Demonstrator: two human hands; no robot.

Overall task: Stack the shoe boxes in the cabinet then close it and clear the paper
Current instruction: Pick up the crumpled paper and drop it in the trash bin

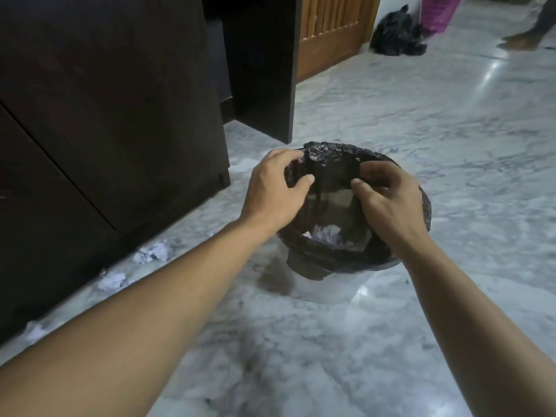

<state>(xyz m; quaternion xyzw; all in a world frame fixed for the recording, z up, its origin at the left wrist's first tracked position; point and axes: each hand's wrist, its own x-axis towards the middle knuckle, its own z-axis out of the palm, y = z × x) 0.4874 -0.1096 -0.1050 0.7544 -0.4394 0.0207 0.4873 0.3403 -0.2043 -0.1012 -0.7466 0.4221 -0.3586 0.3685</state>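
A small bin lined with a black plastic bag (pixel 337 152) stands on the marble floor in the middle of the head view. Crumpled white paper (pixel 328 236) lies at its bottom. My left hand (pixel 276 188) pinches the bag's rim on the left side. My right hand (pixel 388 197) grips the bag's rim on the right side. The dark wooden cabinet (pixel 105 115) stands to the left with its doors shut. Crumpled paper balls lie along its base: one (pixel 156 251), another (pixel 111 279) and a third (pixel 34 331).
A wooden door (pixel 331 34) is at the back. Beside it lie a black bag (pixel 397 34) and a pink basket (pixel 436 13). Another person's bare foot (pixel 520 40) stands at the top right. Marble floor (pixel 421 115) stretches to the right.
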